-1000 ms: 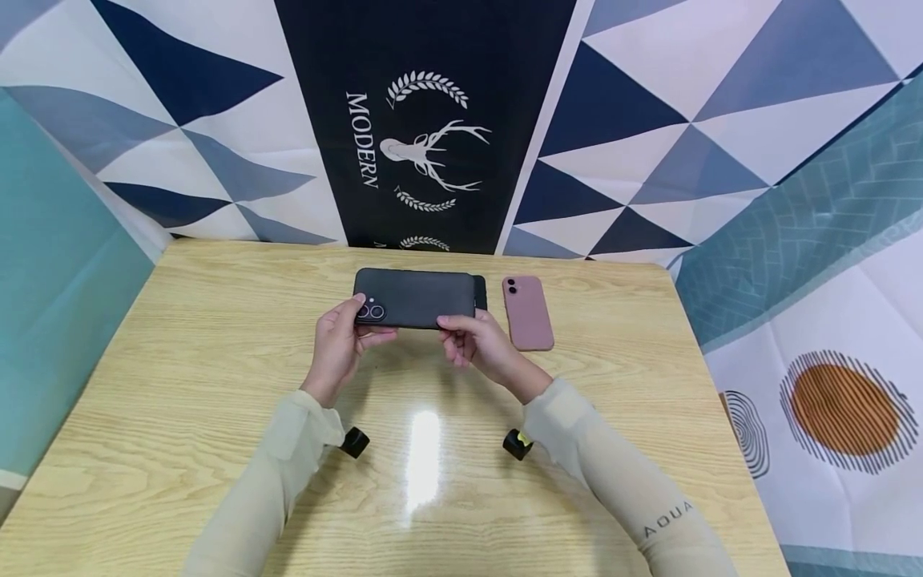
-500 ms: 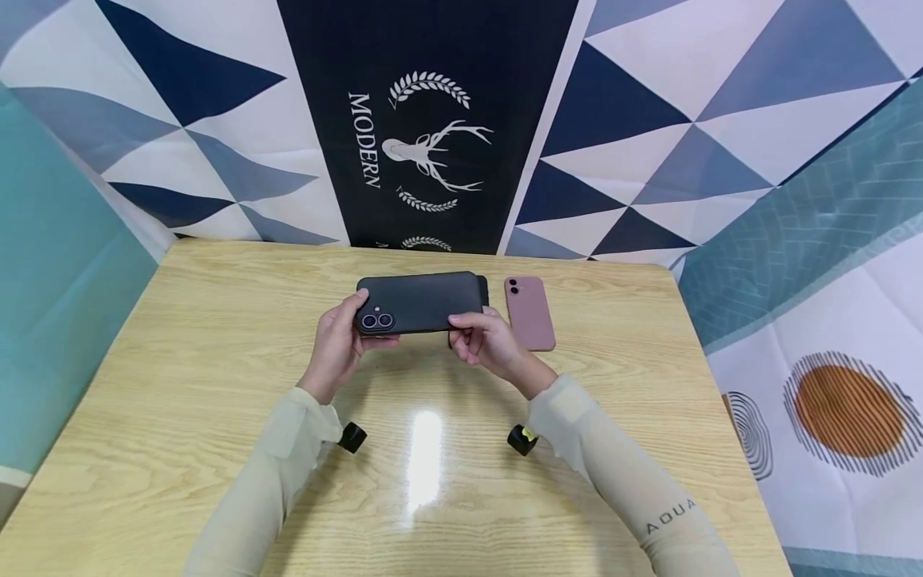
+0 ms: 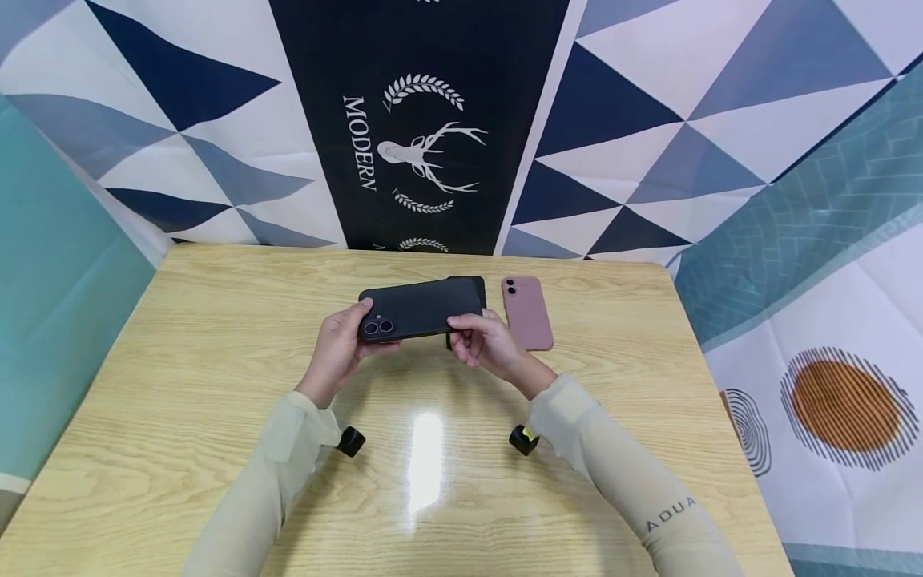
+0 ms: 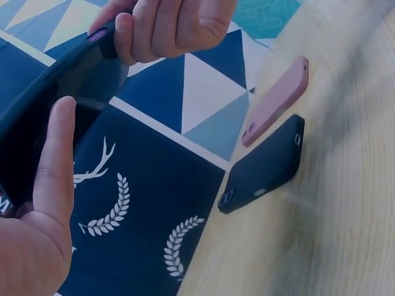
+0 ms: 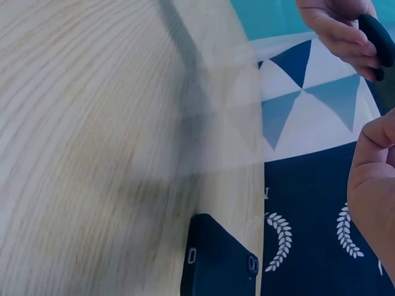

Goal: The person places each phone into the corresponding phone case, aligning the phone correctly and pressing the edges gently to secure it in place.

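Observation:
Both hands hold a smartphone (image 3: 425,309) in a black case above the table, its back with two camera lenses turned up and its left end tilted nearer the body. My left hand (image 3: 337,343) grips the lens end, thumb on the back; in the left wrist view one finger lies along the dark glossy screen side. The right hand (image 3: 490,343) pinches the other end between thumb and curled fingers. Beneath lies a second black phone (image 4: 265,163), mostly hidden in the head view. Beside that one is a pink phone (image 3: 528,314), lenses up.
The light wooden table (image 3: 216,361) ends at a patterned cloth wall (image 3: 425,120) with triangles and a deer print. More cloth (image 3: 829,385) hangs at the right. A small black wrist device (image 3: 351,441) sits under the left sleeve, another (image 3: 523,440) under the right.
The held phone has shifted slightly right and tilted, its lens end coming nearer the body. More of the black phone beneath now shows. The pink phone stays put.

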The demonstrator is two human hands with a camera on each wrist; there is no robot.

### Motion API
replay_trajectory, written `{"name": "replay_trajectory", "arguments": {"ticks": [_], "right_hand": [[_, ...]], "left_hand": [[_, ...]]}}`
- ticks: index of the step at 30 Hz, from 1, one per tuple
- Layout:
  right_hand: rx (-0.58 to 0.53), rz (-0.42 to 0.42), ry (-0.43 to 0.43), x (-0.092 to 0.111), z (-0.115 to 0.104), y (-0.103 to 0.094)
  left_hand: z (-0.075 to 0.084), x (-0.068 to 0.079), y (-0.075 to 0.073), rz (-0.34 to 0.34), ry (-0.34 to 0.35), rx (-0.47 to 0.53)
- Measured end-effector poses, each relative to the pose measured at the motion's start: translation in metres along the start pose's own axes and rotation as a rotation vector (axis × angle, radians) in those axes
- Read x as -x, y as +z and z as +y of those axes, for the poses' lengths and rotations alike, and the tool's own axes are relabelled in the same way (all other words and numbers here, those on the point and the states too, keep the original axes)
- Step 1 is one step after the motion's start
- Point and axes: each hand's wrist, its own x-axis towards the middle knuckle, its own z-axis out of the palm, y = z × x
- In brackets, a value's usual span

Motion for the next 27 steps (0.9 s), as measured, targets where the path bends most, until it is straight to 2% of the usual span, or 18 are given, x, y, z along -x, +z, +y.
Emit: {"name": "replay_trajectory", "arguments": {"ticks": [6, 9, 15, 19, 27], "right_hand": [[0.030, -0.029, 0.035, -0.003, -0.006, -0.003], [0.064, -0.016, 0.068, -0.005, -0.009, -0.006], [0.071, 0.105, 0.092, -0.008, -0.014, -0.011], [0.047, 0.146, 0.100, -0.008, -0.015, -0.011], [-0.006, 0.228, 0.095, -0.008, -0.013, -0.006]], "left_hand": [[-0.002, -0.001, -0.002, -0.016, 0.010, 0.019], [-0.003, -0.001, -0.003, -0.017, 0.015, 0.028], [-0.003, -0.002, -0.001, -0.026, -0.003, 0.015], [-0.002, -0.003, 0.001, -0.018, -0.021, 0.010], [0.003, -0.003, 0.003, -0.023, -0.083, 0.102]]}}
